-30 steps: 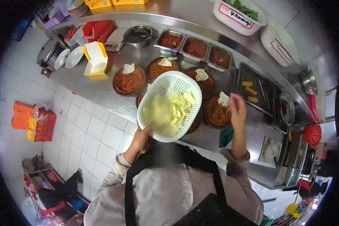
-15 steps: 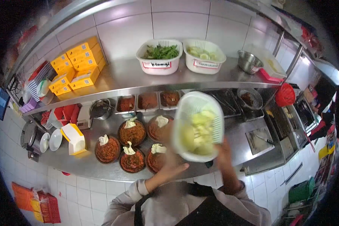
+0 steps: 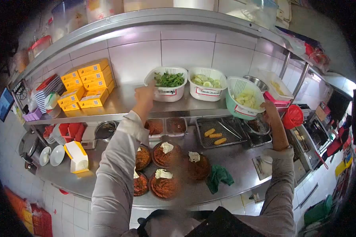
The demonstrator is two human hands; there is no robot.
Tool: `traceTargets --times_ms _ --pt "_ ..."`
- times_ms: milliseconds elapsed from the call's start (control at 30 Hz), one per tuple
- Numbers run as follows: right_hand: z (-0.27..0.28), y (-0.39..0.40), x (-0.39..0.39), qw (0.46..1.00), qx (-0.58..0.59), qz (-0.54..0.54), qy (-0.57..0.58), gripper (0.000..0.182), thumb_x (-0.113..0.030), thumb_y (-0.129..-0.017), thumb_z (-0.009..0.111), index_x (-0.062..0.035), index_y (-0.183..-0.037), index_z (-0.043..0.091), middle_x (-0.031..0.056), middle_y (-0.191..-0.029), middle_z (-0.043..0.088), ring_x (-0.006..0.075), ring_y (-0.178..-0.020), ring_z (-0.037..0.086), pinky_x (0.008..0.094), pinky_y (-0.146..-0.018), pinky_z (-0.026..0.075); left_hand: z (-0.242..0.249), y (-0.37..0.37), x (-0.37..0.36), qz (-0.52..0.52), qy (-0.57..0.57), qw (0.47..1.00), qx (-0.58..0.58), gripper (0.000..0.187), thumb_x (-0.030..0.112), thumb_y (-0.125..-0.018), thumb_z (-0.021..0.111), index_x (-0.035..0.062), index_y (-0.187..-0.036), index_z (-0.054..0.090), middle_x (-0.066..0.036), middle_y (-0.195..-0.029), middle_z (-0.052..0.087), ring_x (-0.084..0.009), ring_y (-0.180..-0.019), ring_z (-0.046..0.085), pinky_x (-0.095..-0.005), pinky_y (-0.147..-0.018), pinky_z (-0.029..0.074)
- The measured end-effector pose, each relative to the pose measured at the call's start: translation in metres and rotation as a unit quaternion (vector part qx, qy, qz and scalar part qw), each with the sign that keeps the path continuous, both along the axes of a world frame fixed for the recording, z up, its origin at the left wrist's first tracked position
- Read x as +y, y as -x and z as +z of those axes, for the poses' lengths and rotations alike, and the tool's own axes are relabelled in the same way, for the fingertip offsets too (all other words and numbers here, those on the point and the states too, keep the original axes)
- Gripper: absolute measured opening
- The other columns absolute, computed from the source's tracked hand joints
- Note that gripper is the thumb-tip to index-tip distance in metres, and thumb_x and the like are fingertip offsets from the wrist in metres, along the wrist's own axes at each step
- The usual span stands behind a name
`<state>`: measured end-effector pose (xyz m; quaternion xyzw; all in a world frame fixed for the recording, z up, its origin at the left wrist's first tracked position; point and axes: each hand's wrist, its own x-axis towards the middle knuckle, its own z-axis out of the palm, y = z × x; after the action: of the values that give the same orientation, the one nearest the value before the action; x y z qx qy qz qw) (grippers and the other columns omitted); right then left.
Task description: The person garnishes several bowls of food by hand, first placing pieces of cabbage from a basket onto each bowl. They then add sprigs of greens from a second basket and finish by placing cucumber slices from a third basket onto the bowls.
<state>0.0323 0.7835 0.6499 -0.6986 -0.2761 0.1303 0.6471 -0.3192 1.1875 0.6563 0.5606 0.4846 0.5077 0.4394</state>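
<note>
My right hand point(image 3: 269, 112) grips the right side of a pale green basket point(image 3: 240, 112) of cut pale vegetables, tilted at the shelf's front edge. My left hand point(image 3: 144, 96) is raised at the left side of the white basket of green leaves point(image 3: 171, 93); its fingers are blurred. Between these two baskets stands a white basket of cucumber slices point(image 3: 207, 91). Below, several dark round dishes of red paste, such as one point(image 3: 163, 187), carry white pieces on top.
Yellow boxes point(image 3: 91, 98) are stacked on the shelf's left. On the counter lie a green cloth point(image 3: 218, 178), a tray point(image 3: 220, 132) with tongs and yellow pieces, and an open yellow-white box point(image 3: 76, 157). A red container point(image 3: 293, 117) hangs at right.
The pale green basket has moved from over the counter up and right to the shelf. My left hand has risen to the leaf basket. The tray's yellow pieces and the green cloth now show.
</note>
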Motion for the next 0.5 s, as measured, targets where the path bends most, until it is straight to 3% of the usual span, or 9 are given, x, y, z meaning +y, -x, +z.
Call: traceTargets --times_ms 33,100,133,200,233,300,333,433,500 --pt "0.001 -0.008 0.008 1.000 0.024 0.008 -0.018 0.019 -0.017 -0.074 0.060 -0.0064 -0.090 0.058 0.0014 -0.064 0.050 0.0118 -0.040 0.040 0.0257 -0.035 0.031 -0.004 0.001 0.008 0.008 -0.002 1.000 0.000 0.089 0.050 -0.072 0.070 -0.0148 -0.127 0.042 -0.029 -0.129 0.044 -0.0361 -0.116 0.048 -0.0400 -0.099 0.040" --pt "0.003 -0.027 0.022 0.999 0.039 0.021 -0.012 0.017 -0.015 -0.074 0.060 -0.0065 -0.089 0.058 0.0006 -0.062 0.048 0.0109 -0.040 0.039 0.0246 -0.034 0.030 -0.009 0.007 0.023 -0.107 0.082 0.991 0.007 0.079 0.047 -0.074 0.067 -0.0106 -0.125 0.049 -0.026 -0.128 0.047 -0.0332 -0.119 0.047 -0.0400 -0.098 0.041" --pt "0.004 -0.036 0.030 0.998 0.056 0.026 -0.005 0.016 -0.014 -0.074 0.060 -0.0067 -0.088 0.058 -0.0003 -0.060 0.046 0.0099 -0.040 0.038 0.0236 -0.034 0.030 -0.023 0.003 0.045 -0.099 0.079 0.992 0.007 0.079 0.047 -0.074 0.067 -0.0106 -0.125 0.049 -0.026 -0.128 0.047 -0.0332 -0.119 0.047 -0.0400 -0.098 0.041" --pt "0.004 -0.060 0.047 0.998 0.049 0.029 0.005 0.015 -0.012 -0.074 0.059 -0.0069 -0.088 0.058 -0.0006 -0.060 0.046 0.0091 -0.040 0.037 0.0229 -0.034 0.029 -0.061 -0.006 0.099 -0.185 0.085 0.972 -0.118 0.066 0.040 -0.078 0.062 -0.0077 -0.122 0.053 -0.025 -0.120 0.054 -0.0314 -0.111 0.053 -0.0372 -0.093 0.045" --pt "0.004 -0.066 0.057 0.999 0.042 0.025 0.018 0.015 -0.011 -0.073 0.059 -0.0072 -0.087 0.057 -0.0009 -0.060 0.045 0.0083 -0.040 0.036 0.0222 -0.034 0.029 -0.059 0.004 0.092 -0.178 0.084 0.973 -0.118 0.066 0.040 -0.078 0.062 -0.0077 -0.122 0.053 -0.025 -0.120 0.054 -0.0314 -0.111 0.053 -0.0372 -0.093 0.045" --pt "0.012 -0.068 0.073 0.996 0.068 0.065 0.008 0.014 -0.009 -0.073 0.059 -0.0083 -0.086 0.055 -0.0005 -0.062 0.045 0.0073 -0.041 0.035 0.0213 -0.034 0.028 -0.040 0.027 0.044 -0.184 0.068 0.975 -0.109 0.031 0.030 -0.085 0.055 0.0093 -0.108 0.058 -0.012 -0.104 0.056 -0.0256 -0.099 0.051 -0.0507 -0.093 0.037" --pt "0.010 -0.074 0.082 0.995 0.076 0.059 0.014 0.013 -0.008 -0.073 0.059 -0.0089 -0.085 0.054 -0.0006 -0.063 0.044 0.0071 -0.041 0.034 0.0207 -0.034 0.027 -0.014 0.040 0.003 -0.137 0.104 0.984 -0.050 0.024 0.032 -0.085 0.055 0.0145 -0.100 0.057 -0.009 -0.096 0.056 -0.0252 -0.093 0.050 -0.0523 -0.091 0.035" --pt "0.014 -0.067 0.104 0.996 0.074 0.050 0.023 0.013 -0.006 -0.073 0.058 -0.0095 -0.085 0.052 -0.0010 -0.065 0.044 0.0067 -0.040 0.032 0.0192 -0.034 0.025 -0.006 0.066 -0.027 -0.213 0.120 0.959 -0.142 0.020 0.034 -0.084 0.053 0.0158 -0.093 0.054 -0.007 -0.098 0.052 -0.0254 -0.091 0.047 -0.0546 -0.087 0.035" --pt "0.010 -0.067 0.122 0.991 0.076 0.105 -0.013 0.013 -0.006 -0.075 0.057 -0.0072 -0.085 0.049 -0.0006 -0.065 0.042 0.0072 -0.042 0.034 0.0221 -0.034 0.027 0.000 0.083 -0.040 -0.190 0.147 0.960 -0.145 0.020 0.034 -0.084 0.052 0.0162 -0.092 0.051 -0.007 -0.097 0.051 -0.0253 -0.089 0.046 -0.0556 -0.086 0.036"
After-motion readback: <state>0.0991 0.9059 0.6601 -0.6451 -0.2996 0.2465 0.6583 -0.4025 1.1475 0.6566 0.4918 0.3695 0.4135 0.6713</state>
